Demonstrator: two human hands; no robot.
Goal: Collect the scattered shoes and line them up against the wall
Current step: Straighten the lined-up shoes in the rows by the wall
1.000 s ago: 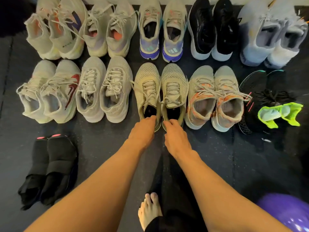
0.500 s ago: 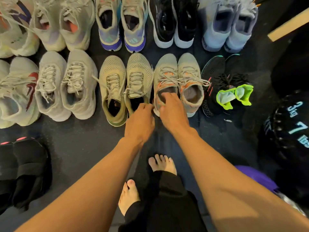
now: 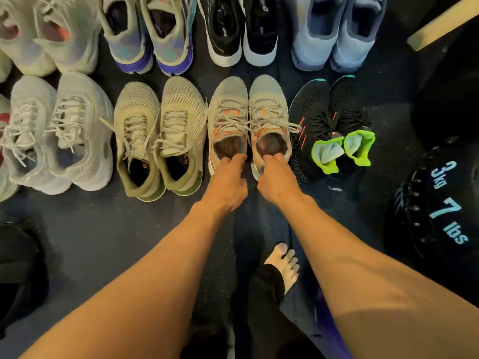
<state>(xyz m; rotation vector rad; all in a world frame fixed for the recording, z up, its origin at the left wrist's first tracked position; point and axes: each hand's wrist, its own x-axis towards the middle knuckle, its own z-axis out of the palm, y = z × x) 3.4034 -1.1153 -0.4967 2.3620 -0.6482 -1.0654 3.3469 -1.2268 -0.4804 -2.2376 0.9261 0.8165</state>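
Both hands had shifted rt from the olive mesh lace-up pair [image 3: 181, 99] to the grey knit trainers w/ orange trim [image 3: 267, 99], nearer row, already in line. The left hand [image 3: 228, 182] pinched one heel collar and the right hand [image 3: 276, 180] the other, prob. squaring them up. Count: 8 full prs, 2 rows of 4, plus partial shoes [image 3: 4, 130] at the left edge.
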